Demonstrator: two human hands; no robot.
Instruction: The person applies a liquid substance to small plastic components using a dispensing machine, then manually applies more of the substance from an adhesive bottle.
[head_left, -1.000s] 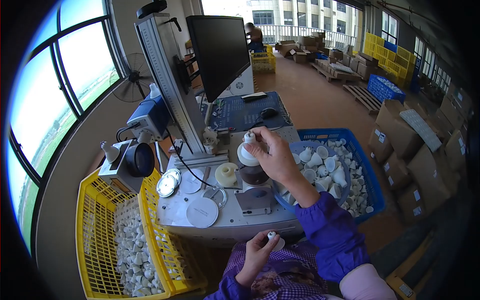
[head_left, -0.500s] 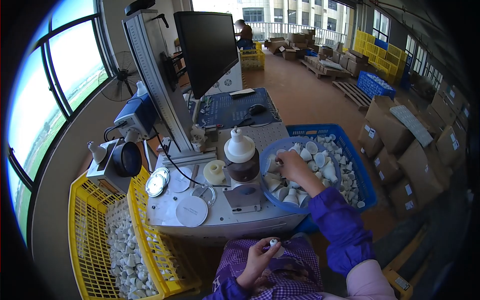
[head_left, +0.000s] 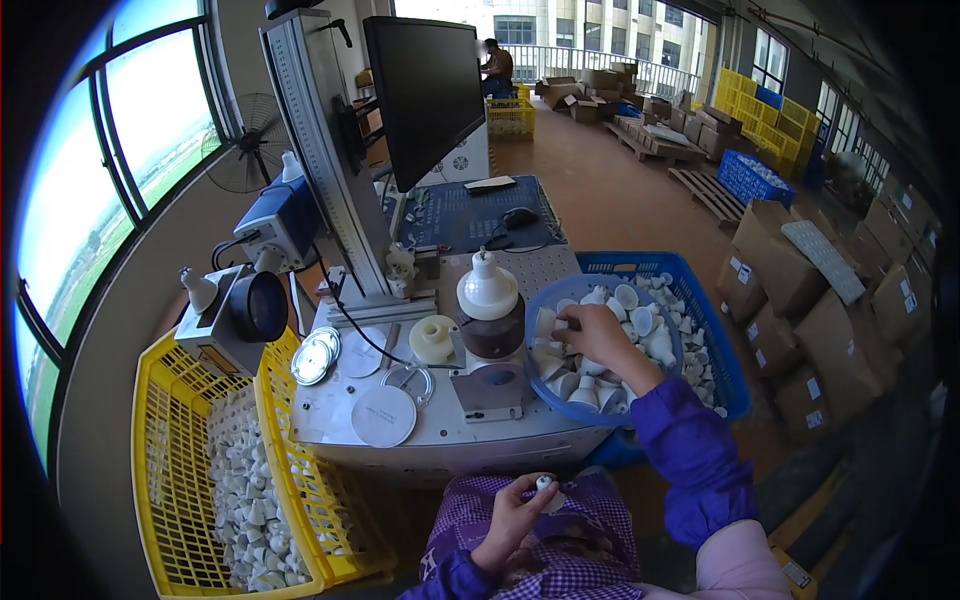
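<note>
The right hand (head_left: 592,335) is reaching into the round blue basin (head_left: 560,398) of white bulb housings (head_left: 585,392), its fingers curling closed around one white housing (head_left: 556,326) near the basin's left rim. The basin is sitting on the right edge of the tabletop (head_left: 440,435), partly over a blue crate (head_left: 722,345) that is holding more of the same white housings. The left hand (head_left: 512,520) is resting low at the person's lap, over a purple checked apron (head_left: 580,560), pinching a small white housing (head_left: 545,487) between thumb and fingertips. Just left of the basin, another white housing (head_left: 487,285) is standing upright on a dark brown cylindrical fixture (head_left: 492,335) in the middle of the tabletop. A cream plastic ring (head_left: 432,338) is lying beside the fixture, and round white and metal discs (head_left: 383,415) are lying nearer the tabletop's left side. A yellow crate (head_left: 190,450) full of white housings is standing to the left, below the tabletop. A dark monitor (head_left: 425,90) is rising behind.
</note>
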